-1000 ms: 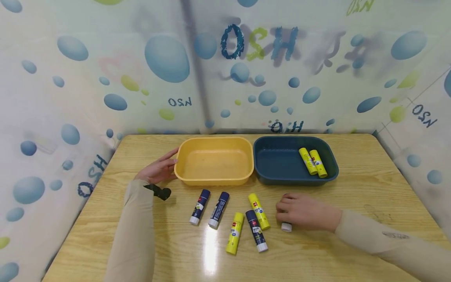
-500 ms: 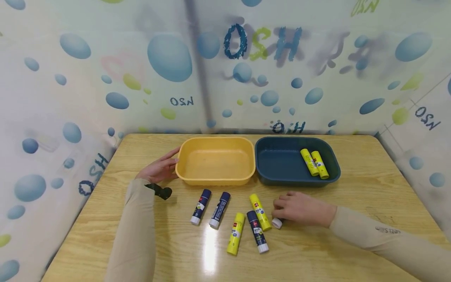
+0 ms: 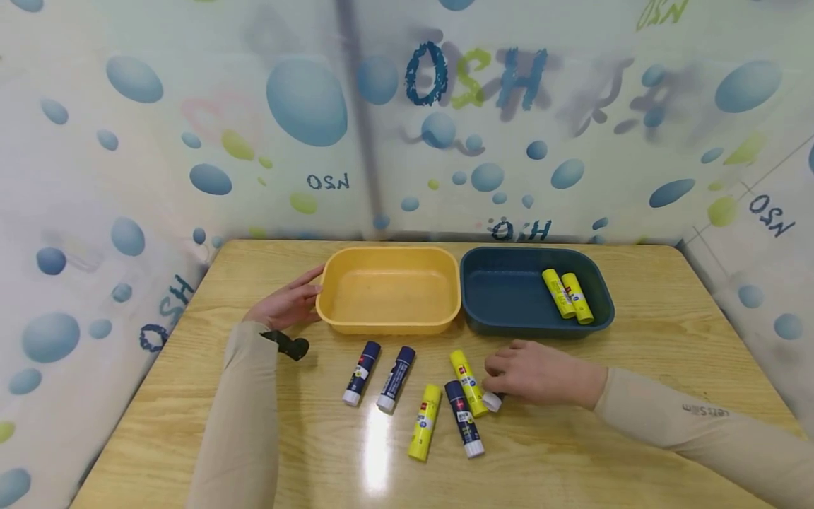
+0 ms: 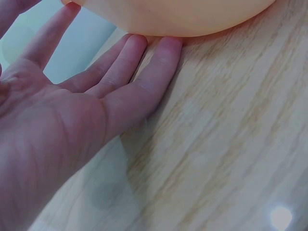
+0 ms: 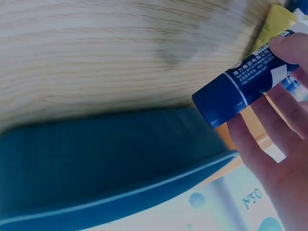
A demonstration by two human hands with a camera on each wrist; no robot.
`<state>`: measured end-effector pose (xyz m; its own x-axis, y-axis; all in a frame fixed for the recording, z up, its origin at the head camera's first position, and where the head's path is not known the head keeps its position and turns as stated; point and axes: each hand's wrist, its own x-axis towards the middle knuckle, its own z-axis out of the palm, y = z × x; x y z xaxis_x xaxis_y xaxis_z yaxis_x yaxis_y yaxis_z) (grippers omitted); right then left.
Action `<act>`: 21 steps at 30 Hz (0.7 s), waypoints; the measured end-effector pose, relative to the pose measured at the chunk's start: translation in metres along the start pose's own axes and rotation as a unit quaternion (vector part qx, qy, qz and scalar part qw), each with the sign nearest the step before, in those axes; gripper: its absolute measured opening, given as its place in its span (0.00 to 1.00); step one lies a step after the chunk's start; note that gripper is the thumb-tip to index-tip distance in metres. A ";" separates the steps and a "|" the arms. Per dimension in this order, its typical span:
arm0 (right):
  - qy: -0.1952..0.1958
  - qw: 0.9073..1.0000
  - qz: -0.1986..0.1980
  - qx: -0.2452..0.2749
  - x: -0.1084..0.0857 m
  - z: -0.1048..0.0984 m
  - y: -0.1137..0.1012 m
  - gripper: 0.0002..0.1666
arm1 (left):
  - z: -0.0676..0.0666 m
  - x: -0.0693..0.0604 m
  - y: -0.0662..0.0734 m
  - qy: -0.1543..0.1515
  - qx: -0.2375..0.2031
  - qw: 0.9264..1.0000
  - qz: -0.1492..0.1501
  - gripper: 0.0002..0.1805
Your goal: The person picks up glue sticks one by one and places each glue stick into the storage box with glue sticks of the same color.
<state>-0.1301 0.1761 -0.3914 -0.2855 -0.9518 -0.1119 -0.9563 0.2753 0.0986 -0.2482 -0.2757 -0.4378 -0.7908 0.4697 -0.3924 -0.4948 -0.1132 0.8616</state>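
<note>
The right hand [image 3: 537,373] pinches a navy glue stick [image 5: 224,98]; the left hand [image 3: 286,307], fingers spread, touches the left end of the yellow tray [image 3: 388,327].

Readable lettering comprises "得力集团有限公司" on the held navy glue stick [image 5: 248,79], apparent "LetsSlim" on the right sleeve [image 3: 693,430], and, on the far wall covering [image 3: 394,162], large "O" and "H" flanking a 2- or S-like figure.
</note>
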 end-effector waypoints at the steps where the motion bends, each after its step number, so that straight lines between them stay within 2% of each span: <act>1: 0.002 1.000 -0.004 -0.002 0.001 -0.002 -0.001 0.16 | 0.001 -0.001 0.001 0.000 -0.002 1.000 -0.002 0.33; 8: 0.002 0.998 -0.037 -0.051 0.013 -0.020 -0.007 0.17 | 0.008 -0.006 0.006 0.000 -0.002 1.000 -0.007 0.35; 14: -0.001 0.994 -0.048 -0.094 0.026 -0.035 -0.009 0.15 | 0.006 -0.005 0.004 0.006 -0.008 1.000 -0.006 0.34; 21: -0.047 0.991 -0.037 -0.120 0.044 -0.056 -0.004 0.19 | -0.001 0.002 -0.001 0.017 -0.010 1.000 -0.007 0.33</act>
<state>-0.1352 0.1252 -0.3414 -0.2309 -0.9485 -0.2171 -0.9355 0.1551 0.3174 -0.2490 -0.2754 -0.4398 -0.7952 0.4420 -0.4151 -0.5126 -0.1243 0.8496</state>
